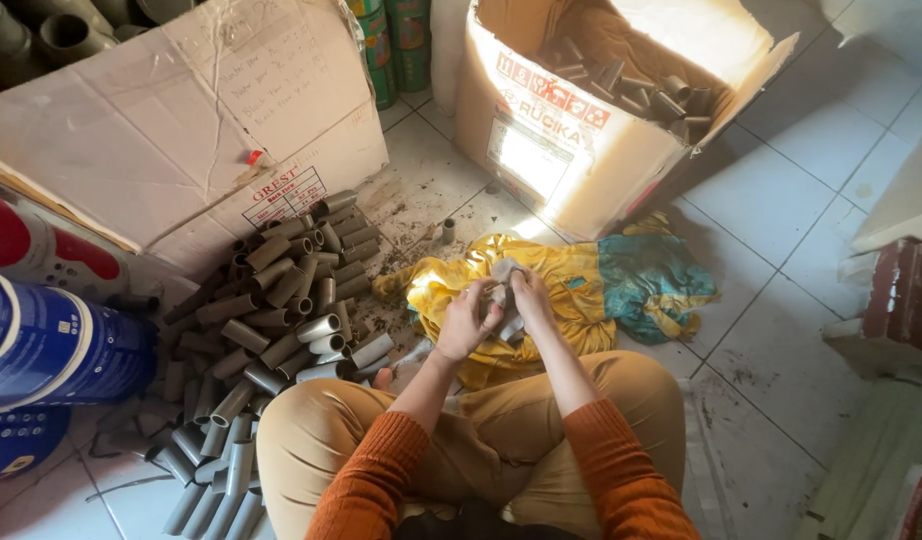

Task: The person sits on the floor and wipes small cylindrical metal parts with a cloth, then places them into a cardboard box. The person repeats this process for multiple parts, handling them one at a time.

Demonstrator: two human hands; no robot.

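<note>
My left hand (467,321) and my right hand (530,297) meet in front of my knees and both grip a short grey pipe piece (503,294), partly wrapped in grey cloth. Below them a yellow and teal cloth (591,283) lies crumpled on the tiled floor. A large heap of short grey pipe pieces (271,320) spreads on the floor to my left, close to my left knee. My orange sleeves and tan trousers fill the bottom of the view.
An open cardboard box (561,140) holding more dark pipe pieces stands ahead. A flattened cardboard box (181,120) lies at upper left. Blue and white buckets (51,345) stand at the far left. Green tins (396,45) sit between the boxes. One stray pipe piece (448,231) stands on the dirty tiles.
</note>
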